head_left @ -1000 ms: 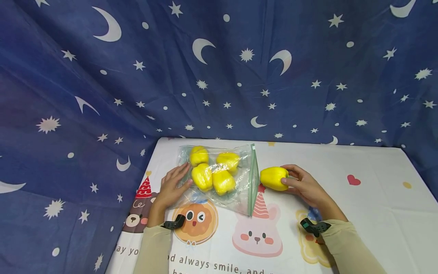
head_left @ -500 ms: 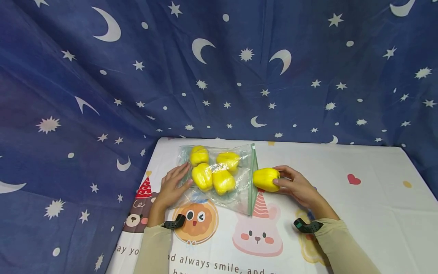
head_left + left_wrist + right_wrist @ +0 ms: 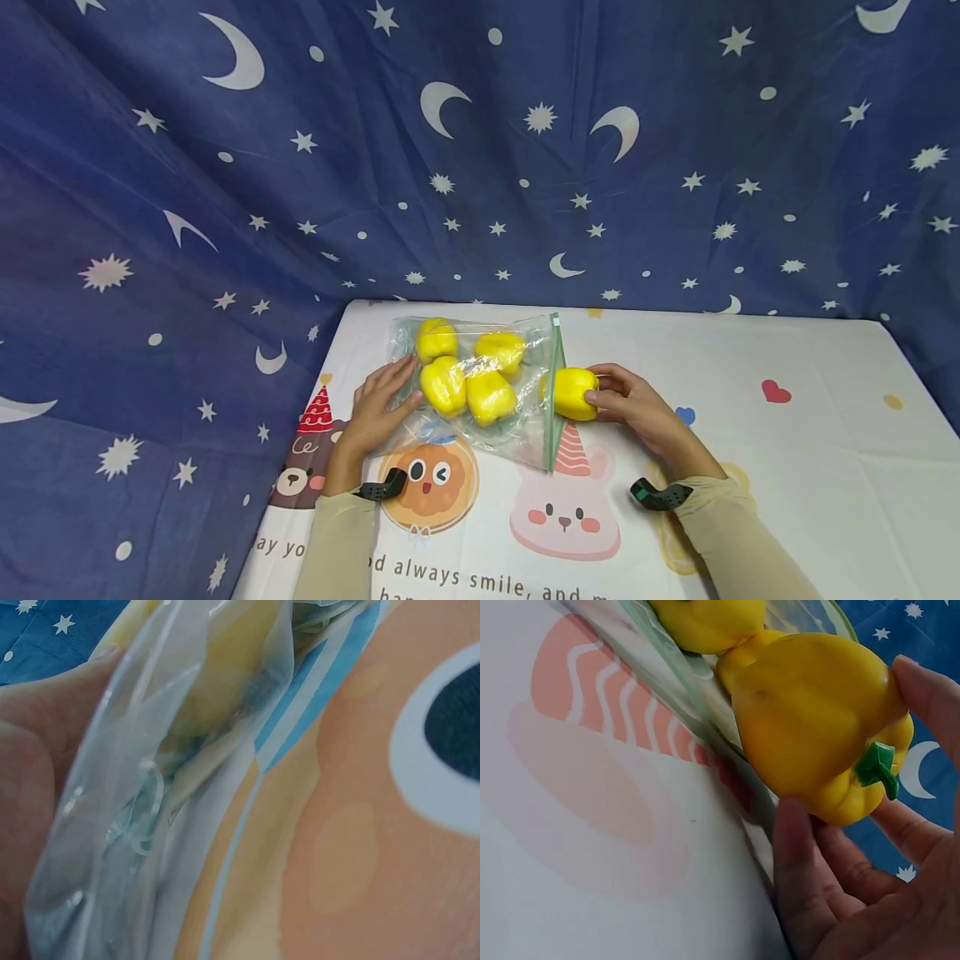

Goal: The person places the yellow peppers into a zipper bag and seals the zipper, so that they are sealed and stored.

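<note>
A clear zip bag (image 3: 517, 433) with a green-edged mouth lies on the cloth, several yellow bell peppers (image 3: 444, 387) inside. My left hand (image 3: 381, 410) rests on its closed left end, fingers spread; the left wrist view has the thumb (image 3: 71, 701) against the raised plastic (image 3: 97, 855). With thumb and fingers, my right hand (image 3: 645, 412) grips another yellow bell pepper (image 3: 576, 393), its front end inside the bag's mouth. In the right wrist view, the green stem (image 3: 877, 766) of this pepper (image 3: 810, 712) points back toward the palm. The left fingertips are hidden in the left wrist view.
A white cloth (image 3: 810, 467) printed with cartoon animals, a red heart and lettering covers the table. Behind it and along the left hangs a dark blue curtain (image 3: 480, 142) with moons and stars. Each wrist wears a black band device (image 3: 660, 496).
My right hand has moved left with the bell pepper, from just outside the bag to partly within its mouth. The left hand and the bag have hardly shifted.
</note>
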Demonstrator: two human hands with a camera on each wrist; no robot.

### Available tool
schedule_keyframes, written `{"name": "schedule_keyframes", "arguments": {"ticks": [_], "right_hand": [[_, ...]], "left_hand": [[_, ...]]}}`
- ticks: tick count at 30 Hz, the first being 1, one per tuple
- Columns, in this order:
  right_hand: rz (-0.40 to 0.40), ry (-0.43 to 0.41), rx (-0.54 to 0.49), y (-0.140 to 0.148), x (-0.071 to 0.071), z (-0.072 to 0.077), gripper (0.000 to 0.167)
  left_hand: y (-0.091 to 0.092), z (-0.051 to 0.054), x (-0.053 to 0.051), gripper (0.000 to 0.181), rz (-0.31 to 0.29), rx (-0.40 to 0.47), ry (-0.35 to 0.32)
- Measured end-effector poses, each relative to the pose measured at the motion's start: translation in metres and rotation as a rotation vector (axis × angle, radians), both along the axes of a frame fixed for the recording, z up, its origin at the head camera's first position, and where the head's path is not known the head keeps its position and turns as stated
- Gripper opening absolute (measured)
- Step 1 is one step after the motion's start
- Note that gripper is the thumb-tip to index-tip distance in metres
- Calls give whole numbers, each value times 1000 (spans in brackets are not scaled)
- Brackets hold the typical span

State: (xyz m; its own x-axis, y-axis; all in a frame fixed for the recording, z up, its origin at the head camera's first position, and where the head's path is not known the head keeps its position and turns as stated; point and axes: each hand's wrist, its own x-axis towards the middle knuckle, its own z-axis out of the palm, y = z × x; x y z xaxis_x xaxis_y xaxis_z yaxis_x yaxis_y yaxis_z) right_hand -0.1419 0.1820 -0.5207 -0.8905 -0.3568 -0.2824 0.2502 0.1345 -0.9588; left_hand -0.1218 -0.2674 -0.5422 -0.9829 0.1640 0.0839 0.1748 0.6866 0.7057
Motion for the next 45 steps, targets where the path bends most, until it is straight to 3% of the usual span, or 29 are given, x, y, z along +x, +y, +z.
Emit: {"name": "schedule_keyframes", "arguments": {"ticks": [10,25,33,45], "right_hand": [[-12,-11,73,-5,-2,-4,58],[-29,61,174,-8,1,-7,65],[-53,94,195,-16,2,-8,60],[-75,56,214,-14,3,-9,47]], "left_hand": [[0,0,0,64,-3,5,4],[1,0,-1,64,-4,-3,11],[0,0,0,64,-4,-6,12],[0,0,-1,63,-4,11,10]]}}
